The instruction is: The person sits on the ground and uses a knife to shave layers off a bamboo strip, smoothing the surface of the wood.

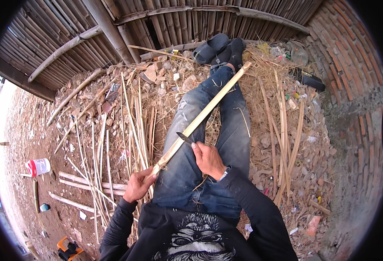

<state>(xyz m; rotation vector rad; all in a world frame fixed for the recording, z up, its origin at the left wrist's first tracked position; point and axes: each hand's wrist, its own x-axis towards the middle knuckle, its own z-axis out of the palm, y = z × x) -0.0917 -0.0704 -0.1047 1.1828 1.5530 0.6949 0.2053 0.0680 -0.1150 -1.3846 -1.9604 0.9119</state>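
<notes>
Across my outstretched legs in jeans [232, 135] lies a long pale strip of split bamboo [209, 108], slanting from my lap up toward my feet. My left hand [139, 184] is closed around its near end. In my right hand [209, 159] is a knife [185, 138], gripped by the handle, its dark blade lying across the strip partway along. The knife's handle is mostly hidden in my fingers. A few thin shavings [243, 121] cling to my trousers.
Several thin bamboo strips [132, 126] lie on the left, more strips [283, 139] on the right. A white and red bucket [39, 167] sits far left. A bamboo wall [174, 28] stands beyond my feet, a brick wall [352, 61] at right. Stones and litter cover the ground.
</notes>
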